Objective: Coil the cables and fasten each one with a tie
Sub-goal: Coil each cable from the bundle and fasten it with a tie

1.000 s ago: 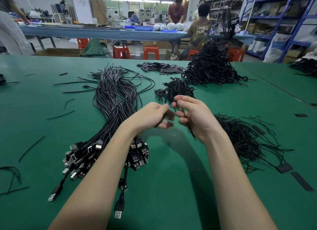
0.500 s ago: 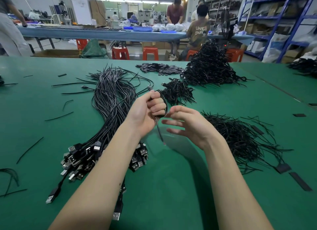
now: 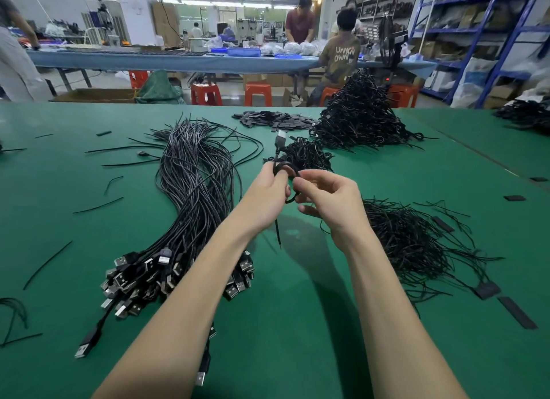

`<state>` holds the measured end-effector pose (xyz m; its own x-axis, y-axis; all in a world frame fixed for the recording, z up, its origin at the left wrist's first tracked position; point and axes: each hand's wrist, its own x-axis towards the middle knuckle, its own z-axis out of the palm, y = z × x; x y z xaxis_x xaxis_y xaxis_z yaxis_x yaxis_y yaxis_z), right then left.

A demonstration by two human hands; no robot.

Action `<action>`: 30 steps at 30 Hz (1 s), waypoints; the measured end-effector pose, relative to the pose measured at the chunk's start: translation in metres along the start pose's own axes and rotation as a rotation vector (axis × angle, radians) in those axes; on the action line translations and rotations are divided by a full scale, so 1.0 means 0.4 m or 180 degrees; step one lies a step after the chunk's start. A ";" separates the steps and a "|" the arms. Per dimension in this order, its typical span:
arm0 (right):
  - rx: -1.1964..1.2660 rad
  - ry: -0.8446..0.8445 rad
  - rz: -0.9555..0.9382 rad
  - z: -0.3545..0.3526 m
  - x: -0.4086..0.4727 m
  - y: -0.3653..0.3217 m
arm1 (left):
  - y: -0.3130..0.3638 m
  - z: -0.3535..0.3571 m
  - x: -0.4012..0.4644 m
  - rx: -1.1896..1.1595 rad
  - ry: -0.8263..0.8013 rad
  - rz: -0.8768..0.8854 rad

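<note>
My left hand (image 3: 268, 196) grips a small black coiled cable (image 3: 282, 167) above the green table; its USB plug (image 3: 280, 136) sticks up past my fingers and a loose end hangs down below the hand. My right hand (image 3: 330, 202) is close beside it, fingers curled, pinching at the coil's right side; whether a thin tie is between them I cannot tell. A large bundle of uncoiled black USB cables (image 3: 193, 190) lies to the left. A loose heap of thin black ties (image 3: 416, 240) lies to the right.
A small pile of coiled cables (image 3: 306, 154) lies just beyond my hands, a bigger heap (image 3: 360, 121) behind it, flat black strips (image 3: 273, 120) at the back. Stray ties lie scattered on the green table (image 3: 297, 324). People work at a far blue table (image 3: 178, 60).
My left hand has turned the coil so the USB plug now points up. My right hand, spread open half a second ago, has closed in on the coil's side.
</note>
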<state>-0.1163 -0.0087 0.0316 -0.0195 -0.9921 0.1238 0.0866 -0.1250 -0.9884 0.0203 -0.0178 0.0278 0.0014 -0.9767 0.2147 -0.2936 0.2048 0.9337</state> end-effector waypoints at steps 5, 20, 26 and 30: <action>0.0501 0.0124 0.0112 0.023 -0.001 0.006 | -0.012 0.012 -0.019 0.1044 0.0273 0.0318; -0.0236 -0.0111 0.0063 -0.001 0.006 0.003 | 0.002 0.032 -0.030 0.1505 -0.0008 0.0460; -0.0605 0.0077 -0.0032 -0.016 0.012 0.010 | -0.011 0.036 -0.021 0.1811 -0.0125 0.0526; -0.0052 0.0191 -0.0078 -0.017 0.014 0.016 | -0.015 0.043 -0.026 0.1813 -0.0490 0.0546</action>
<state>-0.1227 -0.0151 0.0253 -0.0810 -0.9864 0.1430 0.0690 -0.1487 -0.9865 0.0054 -0.0101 0.0151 -0.2168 -0.9396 0.2648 -0.7422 0.3348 0.5806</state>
